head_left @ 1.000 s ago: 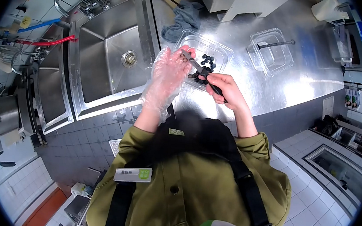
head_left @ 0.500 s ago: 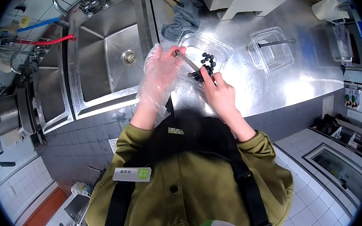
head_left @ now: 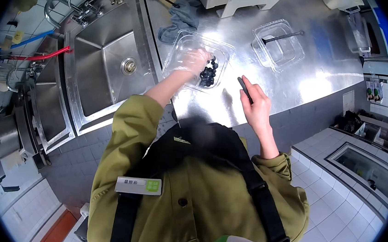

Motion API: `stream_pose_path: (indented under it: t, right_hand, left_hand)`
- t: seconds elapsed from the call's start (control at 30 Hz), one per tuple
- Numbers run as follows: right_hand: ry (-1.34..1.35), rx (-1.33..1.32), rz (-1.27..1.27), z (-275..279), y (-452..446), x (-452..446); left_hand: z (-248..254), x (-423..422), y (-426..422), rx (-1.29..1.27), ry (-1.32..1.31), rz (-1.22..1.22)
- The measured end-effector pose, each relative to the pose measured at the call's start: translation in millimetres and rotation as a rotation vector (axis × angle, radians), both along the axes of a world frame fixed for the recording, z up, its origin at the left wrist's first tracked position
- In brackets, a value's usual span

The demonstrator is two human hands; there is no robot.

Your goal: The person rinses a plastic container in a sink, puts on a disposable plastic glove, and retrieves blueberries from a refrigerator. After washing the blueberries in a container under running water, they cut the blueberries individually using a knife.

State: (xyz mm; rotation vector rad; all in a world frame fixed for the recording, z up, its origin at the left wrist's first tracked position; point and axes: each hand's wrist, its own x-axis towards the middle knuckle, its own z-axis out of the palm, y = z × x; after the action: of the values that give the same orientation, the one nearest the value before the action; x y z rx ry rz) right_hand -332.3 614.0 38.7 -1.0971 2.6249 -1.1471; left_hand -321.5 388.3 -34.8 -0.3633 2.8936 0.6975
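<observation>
My left hand (head_left: 194,60), in a clear plastic glove, reaches into a clear plastic container (head_left: 231,55). Its fingers are at the edge of a cluster of dark round berries (head_left: 208,76); whether they hold one is too blurred to tell. To the right of the container, my right hand (head_left: 256,101) is closed on a small knife (head_left: 244,89) with a dark handle. The blade is hard to make out against the shiny steel.
A second clear container (head_left: 279,47) with a dark-handled utensil (head_left: 284,37) stands at the right on the steel counter (head_left: 327,72). A grey-blue cloth (head_left: 182,18) lies behind the berries' container. The steel sink (head_left: 102,67) is at the left.
My left hand has moved away from the knife and down into the container. My right hand has drawn back to the right with the knife. The view has shifted slightly.
</observation>
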Motion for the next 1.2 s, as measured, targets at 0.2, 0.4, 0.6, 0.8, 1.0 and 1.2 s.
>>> stream_pose_path:
  t: [0.2,0.4,0.6,0.8,1.0,1.2]
  right_hand:
    - [-0.061,-0.026,0.000,-7.6,-0.1,0.0]
    - [-0.189,-0.096,0.015,-2.8,-3.9,0.1]
    - [-0.278,-0.160,0.097,8.5,-14.5,4.7]
    - [-0.379,-0.159,0.199,24.6,-19.0,5.9]
    - [-0.242,-0.264,0.283,29.4,-19.6,5.2]
    - [-0.190,-0.261,0.317,32.3,-17.8,6.4]
  left_hand:
    - [-25.6,-13.7,-1.7,-0.065,-0.028,-0.087]
    - [-7.4,7.7,-14.2,1.088,0.218,0.249]
    - [72.4,52.6,6.0,1.776,0.355,0.505]
    - [81.7,73.6,4.2,1.977,0.409,0.418]
    - [93.0,82.6,4.0,1.919,0.410,0.454]
    - [85.9,79.2,1.2,2.010,0.471,0.326]
